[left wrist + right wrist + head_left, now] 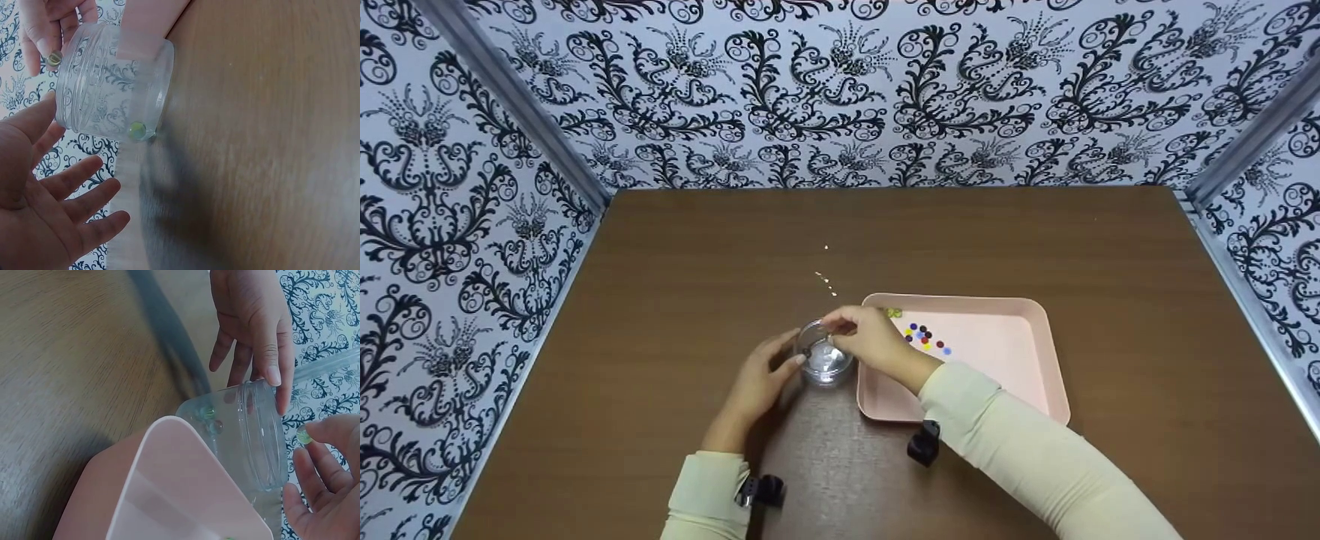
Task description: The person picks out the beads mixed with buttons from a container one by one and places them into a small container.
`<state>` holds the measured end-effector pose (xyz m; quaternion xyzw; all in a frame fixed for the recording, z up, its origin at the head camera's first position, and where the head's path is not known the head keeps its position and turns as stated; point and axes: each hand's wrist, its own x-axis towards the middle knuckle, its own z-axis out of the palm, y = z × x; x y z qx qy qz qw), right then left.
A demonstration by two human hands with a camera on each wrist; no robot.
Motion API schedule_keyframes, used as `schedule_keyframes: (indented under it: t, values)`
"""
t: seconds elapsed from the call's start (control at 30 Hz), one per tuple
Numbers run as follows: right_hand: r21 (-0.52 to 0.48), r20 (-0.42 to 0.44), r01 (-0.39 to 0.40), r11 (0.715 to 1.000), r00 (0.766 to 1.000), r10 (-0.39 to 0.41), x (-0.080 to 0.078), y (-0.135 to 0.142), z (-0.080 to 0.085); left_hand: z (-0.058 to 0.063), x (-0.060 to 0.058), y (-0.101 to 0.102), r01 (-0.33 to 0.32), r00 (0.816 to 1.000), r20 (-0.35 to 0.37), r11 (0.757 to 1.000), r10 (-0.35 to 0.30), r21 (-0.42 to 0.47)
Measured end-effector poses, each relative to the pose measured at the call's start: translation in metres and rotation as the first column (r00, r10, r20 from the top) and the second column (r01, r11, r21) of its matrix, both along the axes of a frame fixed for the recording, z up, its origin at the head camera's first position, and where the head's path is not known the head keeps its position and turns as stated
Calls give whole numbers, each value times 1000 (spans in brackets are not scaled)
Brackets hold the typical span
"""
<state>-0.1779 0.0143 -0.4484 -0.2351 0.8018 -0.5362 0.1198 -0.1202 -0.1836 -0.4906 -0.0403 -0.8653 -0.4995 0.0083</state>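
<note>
A clear plastic jar (826,361) stands on the table, left of the pink tray. My left hand (761,379) holds the jar near its rim with thumb and index finger; the other fingers (93,194) stretch out loosely. Between thumb and fingertip, my right hand (874,341) pinches a green marble (304,435) at the jar's mouth. Another green marble (137,131) lies at the bottom inside the jar. Beside it a reddish spot shows through the wall; I cannot tell if it is a marble or a reflection.
The pink tray (997,360) holds greenish marbles (893,313) in its far left corner and several small coloured round pieces (925,340). Small white specks (826,280) show on the brown table (697,255) beyond the jar. Patterned walls (840,90) enclose the table.
</note>
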Motion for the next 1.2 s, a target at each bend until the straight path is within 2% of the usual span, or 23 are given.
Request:
schedule_keyframes:
  t: [0.23, 0.57, 0.87, 1.2]
  values:
    - [38, -42, 4, 999, 999, -2, 1, 0, 2, 0, 0, -1, 24, 1000, 9, 999, -25, 25]
    - [140, -141, 14, 990, 990, 6, -1, 4, -1, 1, -1, -1, 24, 1000, 8, 999, -24, 26]
    - [221, -170, 41, 974, 985, -3, -1, 9, -1, 0, 0, -1, 18, 1000, 22, 1000, -18, 9]
    - [229, -179, 70, 971, 983, -29, -3, 17, -2, 1, 1, -1, 0, 1000, 14, 1000, 0, -24]
